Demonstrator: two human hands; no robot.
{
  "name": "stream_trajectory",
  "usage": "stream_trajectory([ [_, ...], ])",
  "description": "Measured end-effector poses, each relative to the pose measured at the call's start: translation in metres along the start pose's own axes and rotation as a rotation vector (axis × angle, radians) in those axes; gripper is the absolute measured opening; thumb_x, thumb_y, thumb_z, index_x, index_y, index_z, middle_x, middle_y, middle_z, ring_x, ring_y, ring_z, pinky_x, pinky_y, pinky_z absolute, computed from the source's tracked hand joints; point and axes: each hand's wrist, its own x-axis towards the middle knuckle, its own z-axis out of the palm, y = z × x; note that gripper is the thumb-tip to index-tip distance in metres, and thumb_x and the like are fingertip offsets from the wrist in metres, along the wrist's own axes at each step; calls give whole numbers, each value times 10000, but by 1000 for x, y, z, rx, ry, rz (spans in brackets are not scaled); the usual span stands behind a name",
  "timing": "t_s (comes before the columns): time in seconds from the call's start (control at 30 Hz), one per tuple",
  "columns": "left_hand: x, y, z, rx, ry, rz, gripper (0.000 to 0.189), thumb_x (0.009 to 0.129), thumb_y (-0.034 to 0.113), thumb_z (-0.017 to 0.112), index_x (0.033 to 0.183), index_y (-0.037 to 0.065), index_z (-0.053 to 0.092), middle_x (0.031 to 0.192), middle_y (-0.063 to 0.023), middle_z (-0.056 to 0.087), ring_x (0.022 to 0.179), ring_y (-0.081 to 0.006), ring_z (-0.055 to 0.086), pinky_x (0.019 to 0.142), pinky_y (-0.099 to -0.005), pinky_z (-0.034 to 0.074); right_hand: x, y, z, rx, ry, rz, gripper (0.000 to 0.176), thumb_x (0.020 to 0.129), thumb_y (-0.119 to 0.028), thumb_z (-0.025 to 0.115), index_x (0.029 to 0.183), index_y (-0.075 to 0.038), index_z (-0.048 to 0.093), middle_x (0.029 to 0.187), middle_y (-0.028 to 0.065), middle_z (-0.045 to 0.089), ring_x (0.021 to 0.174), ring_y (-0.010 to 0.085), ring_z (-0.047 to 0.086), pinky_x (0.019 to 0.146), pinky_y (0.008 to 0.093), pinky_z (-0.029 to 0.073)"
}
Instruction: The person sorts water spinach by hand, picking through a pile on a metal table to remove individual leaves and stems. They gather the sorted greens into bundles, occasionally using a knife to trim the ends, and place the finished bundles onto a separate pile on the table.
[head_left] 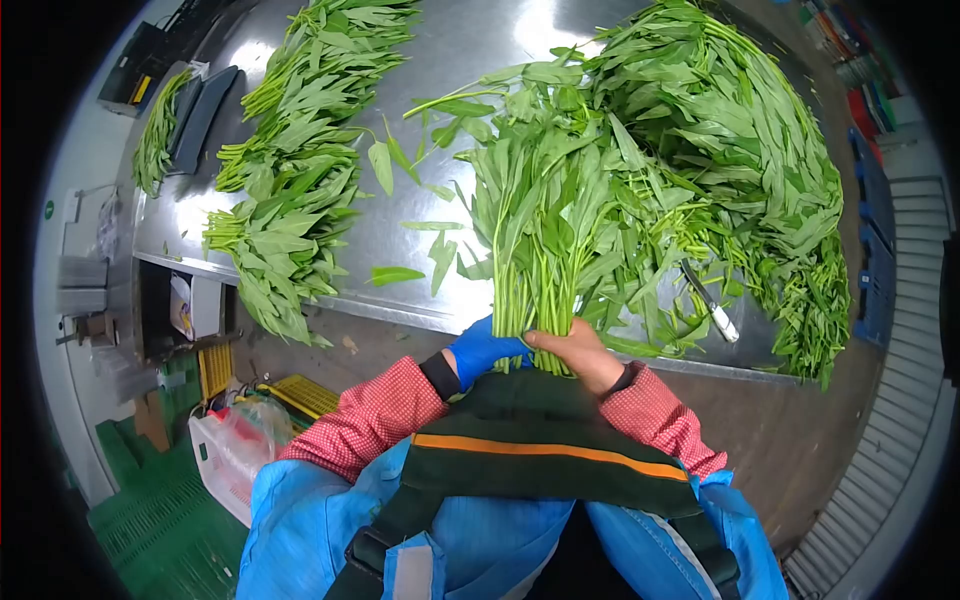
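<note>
Against the front of my apron, my left hand (483,352), in a blue glove, is wrapped round the stems of a bunch of leafy greens (545,215). My right hand (578,350), bare, grips the same stems from the other side, its thumb across them. The bunch points away from me, leaves over the metal table (400,300). To its right lie loose greens and a knife (710,302) with a pale handle. A large heap of greens (740,130) curves along the table's right side.
Bundled greens (290,220) form a row on the left of the table. Beyond them stands a dark scale-like object (203,120) beside a small bunch. Below left are a white basket (215,465) with plastic bags and green crates (165,515). Blue crates (873,240) stand at right.
</note>
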Motion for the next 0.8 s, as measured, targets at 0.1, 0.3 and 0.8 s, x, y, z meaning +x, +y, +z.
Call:
stream_trajectory([
  [0.1, -8, 11, 0, -197, 51, 1, 222, 863, 122, 619, 1050, 19, 559, 893, -91, 623, 770, -182, 630, 710, -322, 536, 0, -4, -9, -4, 40, -28, 272, 850, -84, 632, 1101, -8, 561, 870, 28, 623, 750, 115, 602, 689, 277, 504],
  [0.3, -37, 85, -34, -148, 222, 406, 325, 907, 157, 561, 1175, -6, 477, 920, -138, 637, 798, -230, 652, 732, -356, 554, -67, -108, -62, -223, 135, -321, 240, 883, -90, 582, 1092, 9, 514, 779, 58, 594, 624, 129, 582, 546, 270, 514],
  [0.8, 7, 14, -2, -438, 108, 131, 357, 854, 102, 605, 1192, 19, 529, 1050, -76, 620, 978, -211, 603, 878, -337, 485, 23, -23, -3, 268, -179, 29, 424, 958, -339, 487, 1257, -59, 377, 970, 107, 589, 781, 202, 626, 601, 316, 557],
])
